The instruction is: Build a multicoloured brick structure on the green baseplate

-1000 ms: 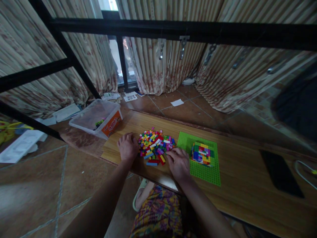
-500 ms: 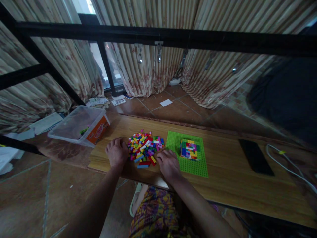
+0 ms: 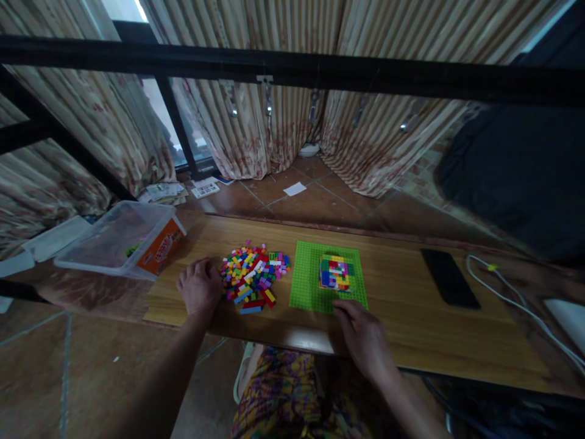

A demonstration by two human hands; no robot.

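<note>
Brick build (image 3: 337, 272) sits on green baseplate (image 3: 304, 289), just far-left of right hand (image 3: 364, 337), the nearer one. Hands apart: left hand (image 3: 200, 288) beside brick pile (image 3: 251, 274); can't tell if either grips a brick.

We see a smooth, faintly glossy brown wood-grained surface (image 3: 402, 299), a studded square green plastic baseplate (image 3: 303, 283), multicoloured plastic bricks (image 3: 249, 274), a translucent rectangular plastic bin (image 3: 161, 247) and striped cream cloth curtains (image 3: 292, 36).
</note>
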